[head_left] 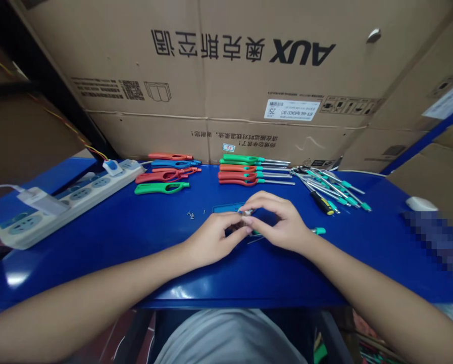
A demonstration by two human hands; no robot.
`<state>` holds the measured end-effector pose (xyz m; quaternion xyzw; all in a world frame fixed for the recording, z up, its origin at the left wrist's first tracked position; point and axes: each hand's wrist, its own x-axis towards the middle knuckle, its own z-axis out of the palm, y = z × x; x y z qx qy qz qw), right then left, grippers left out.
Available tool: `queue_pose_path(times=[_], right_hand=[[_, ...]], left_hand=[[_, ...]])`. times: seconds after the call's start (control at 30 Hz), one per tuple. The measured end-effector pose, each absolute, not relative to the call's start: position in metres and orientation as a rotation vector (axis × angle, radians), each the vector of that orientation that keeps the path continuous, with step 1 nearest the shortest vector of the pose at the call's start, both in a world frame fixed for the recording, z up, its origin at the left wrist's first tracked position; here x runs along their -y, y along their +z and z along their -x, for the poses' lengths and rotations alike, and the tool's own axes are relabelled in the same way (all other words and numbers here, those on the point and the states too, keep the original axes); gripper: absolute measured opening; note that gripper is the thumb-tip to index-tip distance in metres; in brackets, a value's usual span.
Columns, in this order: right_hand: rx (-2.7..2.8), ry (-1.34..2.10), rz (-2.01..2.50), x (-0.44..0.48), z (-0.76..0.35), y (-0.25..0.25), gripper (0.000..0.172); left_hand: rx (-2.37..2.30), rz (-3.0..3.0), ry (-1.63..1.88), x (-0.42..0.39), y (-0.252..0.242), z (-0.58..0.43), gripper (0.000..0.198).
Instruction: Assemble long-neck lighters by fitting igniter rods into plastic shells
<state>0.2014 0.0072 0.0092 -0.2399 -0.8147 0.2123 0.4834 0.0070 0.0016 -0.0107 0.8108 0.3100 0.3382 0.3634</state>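
Note:
Over the middle of the blue table (196, 283), my left hand (218, 237) and my right hand (283, 222) meet at the fingertips. Both are closed in a pinch around a small whitish part (246, 213), mostly covered by the fingers. A blue handle piece (226, 208) lies just behind my hands. Beneath and beside my right hand are a thin metal rod (254, 240) and a teal-tipped piece (319, 231). Several small screws (191, 215) lie left of the blue piece.
Coloured handle shells (161, 188) lie back left, lighters with rods (237, 175) back centre. Metal rods (330, 187) and a yellow-black screwdriver (322, 202) are back right. A power strip (78, 197) runs along the left; a cardboard box (226, 101) stands behind. A white object (421, 203) lies far right.

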Motion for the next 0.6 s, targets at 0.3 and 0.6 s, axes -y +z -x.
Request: queue_pose_path(times=[0.3,0.6], right_hand=[[1.961,0.55,0.562,-0.011,-0.216,0.018,0.018],[1.9,0.508,0.566,-0.014,-0.216,0.017,0.01]], left_hand=[[-0.74,-2.117,0.95,0.002,0.0,-0.006,0.023],[-0.752,-2.15,0.952,0.005,0.002,-0.005,0.022]])
